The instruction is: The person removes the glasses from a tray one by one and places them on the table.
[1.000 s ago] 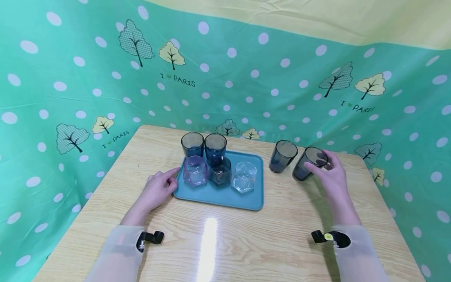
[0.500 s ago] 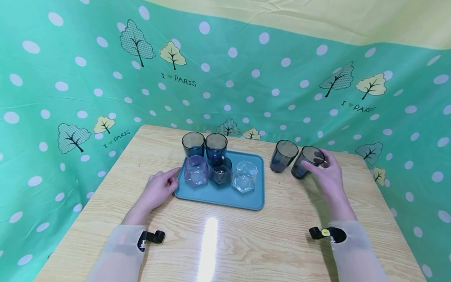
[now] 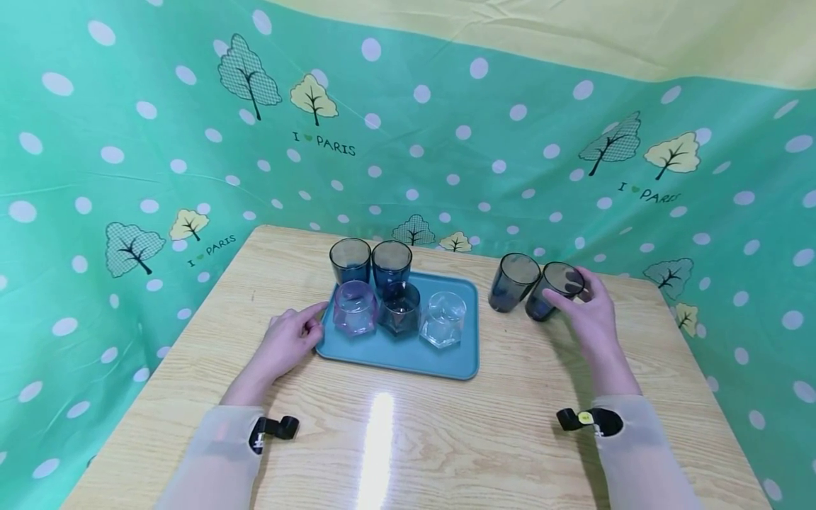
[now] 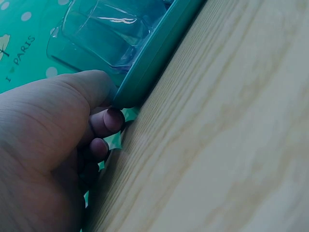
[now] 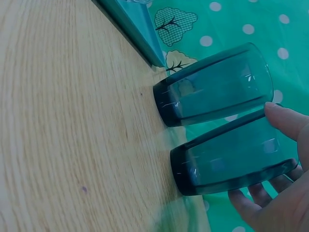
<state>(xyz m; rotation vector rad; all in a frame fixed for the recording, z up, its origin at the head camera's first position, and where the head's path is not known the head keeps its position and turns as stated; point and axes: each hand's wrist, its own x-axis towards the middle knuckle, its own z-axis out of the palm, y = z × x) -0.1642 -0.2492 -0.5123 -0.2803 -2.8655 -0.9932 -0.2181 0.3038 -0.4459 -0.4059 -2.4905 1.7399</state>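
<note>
My right hand (image 3: 596, 304) grips a tall smoky-blue glass tumbler (image 5: 227, 154) near its rim, thumb on the near side and fingers around the far side. A matching tumbler (image 3: 508, 287) stands upright just left of it, the two rims close together. At the left edge of a blue tray (image 3: 395, 361), my left hand (image 3: 290, 341) holds the rim; in the left wrist view the thumb (image 4: 99, 87) lies against it, other fingers curled. On the tray stand a purple-tinted short glass (image 3: 354, 312), a dark short glass (image 3: 399, 312) and a clear one (image 3: 442, 322).
Two more tall dark-blue tumblers (image 3: 350, 261) stand side by side at the tray's back left, partly hidden by the short glasses. The wooden table (image 3: 446, 439) reaches back to a green dotted cloth (image 3: 408, 156) that hangs behind and along both sides.
My right hand has shifted the gripped tumbler slightly left and back, closing the gap to the neighbouring tumbler. The left hand and the tray have stayed in place.
</note>
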